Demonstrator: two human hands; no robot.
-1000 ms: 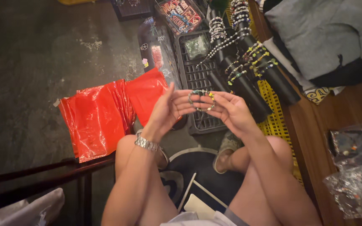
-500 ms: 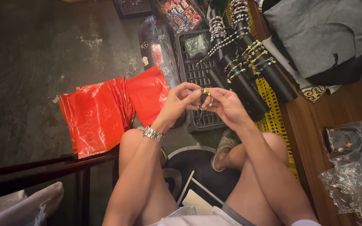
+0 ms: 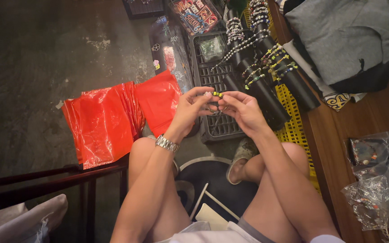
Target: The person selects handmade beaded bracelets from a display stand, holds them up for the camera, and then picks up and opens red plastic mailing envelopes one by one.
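My left hand (image 3: 190, 110) and my right hand (image 3: 241, 110) meet above my knees, fingertips pinched together on a small beaded bracelet (image 3: 215, 94) with yellow, green and dark beads. A thin strand hangs down between the hands. A metal watch (image 3: 166, 143) sits on my left wrist. Just beyond the hands lie black display rolls (image 3: 266, 90) carrying several beaded bracelets, resting on a dark plastic crate (image 3: 217, 78).
Red plastic bags (image 3: 109, 121) lie on the concrete floor to the left. A yellow crate (image 3: 293, 130) and a wooden table (image 3: 361, 130) with clear bags of beads (image 3: 377, 189) and grey cloth (image 3: 347, 36) stand at the right. A dark metal bar (image 3: 46, 180) crosses lower left.
Both hands stayed together on the bracelet, fingers shifting from spread to a tight pinch. The view moved slightly, so the hands sit a little higher.
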